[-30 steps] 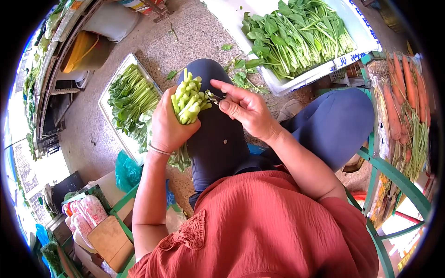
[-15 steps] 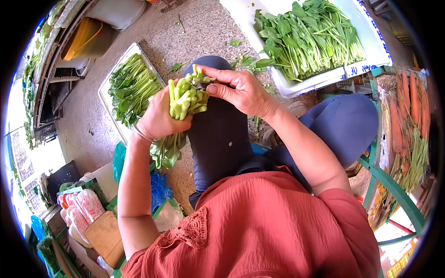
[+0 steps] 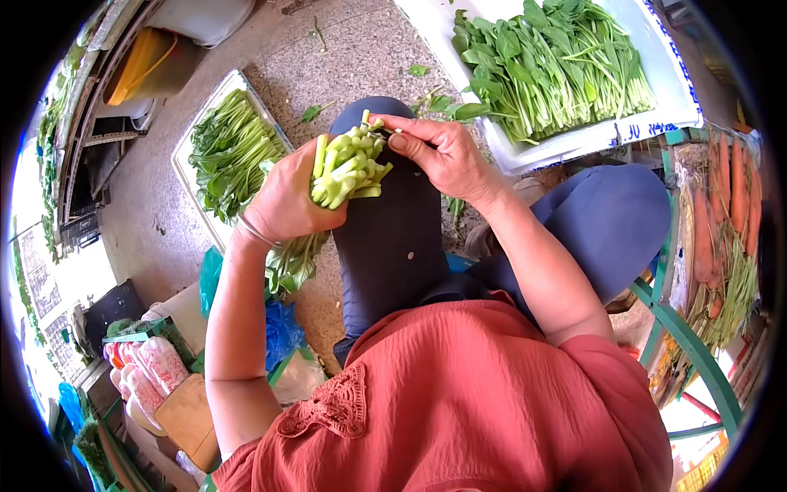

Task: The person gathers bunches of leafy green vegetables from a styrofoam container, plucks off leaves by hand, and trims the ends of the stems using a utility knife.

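My left hand [image 3: 287, 197] is wrapped round a bunch of leafy greens [image 3: 351, 170], its pale cut stem ends pointing up toward me. The leaves hang below that hand, over the floor. My right hand [image 3: 451, 160] is at the far side of the stem ends, thumb and index finger pinched together. Something small and dark shows by those fingertips, too little to name, and a pale bit of stem is beside them. Both hands are above my knee [image 3: 381, 213].
A white foam box [image 3: 590, 135] of stacked greens stands ahead on the right. To the left is a white tray [image 3: 182, 168] with more greens. Carrots [image 3: 705, 238] lie beyond a green metal frame [image 3: 697, 344]. A yellow bucket [image 3: 143, 70] sits under shelving; leaf scraps dot the floor.
Both hands and the bunch have shifted slightly right. My right thumb and fingertips have moved a little outward from the stem ends, and a small pale piece shows by them.
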{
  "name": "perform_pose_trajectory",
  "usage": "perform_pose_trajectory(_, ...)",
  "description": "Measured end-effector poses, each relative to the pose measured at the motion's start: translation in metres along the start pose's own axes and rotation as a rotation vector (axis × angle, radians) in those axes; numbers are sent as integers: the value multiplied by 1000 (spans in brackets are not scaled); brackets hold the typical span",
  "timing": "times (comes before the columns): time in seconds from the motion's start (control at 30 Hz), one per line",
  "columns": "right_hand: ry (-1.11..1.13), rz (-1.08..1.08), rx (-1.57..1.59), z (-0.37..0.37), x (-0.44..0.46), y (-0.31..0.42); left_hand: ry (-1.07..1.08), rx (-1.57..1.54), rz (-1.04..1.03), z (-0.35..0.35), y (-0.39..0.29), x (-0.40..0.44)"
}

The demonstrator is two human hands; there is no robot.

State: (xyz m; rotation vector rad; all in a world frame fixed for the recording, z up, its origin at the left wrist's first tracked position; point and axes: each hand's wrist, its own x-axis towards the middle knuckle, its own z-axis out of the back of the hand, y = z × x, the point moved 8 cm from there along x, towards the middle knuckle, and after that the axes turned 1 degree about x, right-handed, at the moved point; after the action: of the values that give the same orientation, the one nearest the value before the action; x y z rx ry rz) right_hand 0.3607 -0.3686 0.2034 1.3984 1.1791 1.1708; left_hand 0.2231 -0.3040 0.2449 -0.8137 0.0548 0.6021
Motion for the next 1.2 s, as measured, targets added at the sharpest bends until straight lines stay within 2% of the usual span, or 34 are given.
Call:
perform_pose_trajectory(0.17,-17,-7,98,4,-5,-8,11,76,29,1,-6,3)
perform_pose_trajectory(0.23,-42,-118,157,7,-7,-17,10,53,78,1,-7,5)
perform_pose_trajectory(0.57,-140,16,64,22,-13,-26,31,209,162,-3,-19,4)
perform_pose_trajectory(0.67,-196,-96,71,36,-18,-46,-78,203,115,1,-10,-6)
perform_pose_trajectory(0.73,-90,-80,1,17,-18,-11,-90,190,110,-1,-11,-12)
perform_pose_trajectory(0.8,-21,-290,66,12,-16,-11,-167,209,31,2,-17,-15)
perform_pose_trajectory(0.93,35,-80,164,-4,-2,4,-86,243,69,-3,-24,-11)
perform_pose_trajectory(1.0,-105,52,-39,12,5,-3,-112,228,46,-2,-24,-11)
perform_pose_trajectory(1.03,-222,16,-113,26,2,-9,-140,208,26,-1,-24,-12)
perform_pose_trajectory(1.1,-176,-62,8,26,-4,-11,-168,225,2,1,-23,-12)
perform_pose_trajectory(1.2,21,-147,78,-2,-14,18,-210,233,-37,-3,-11,-16)
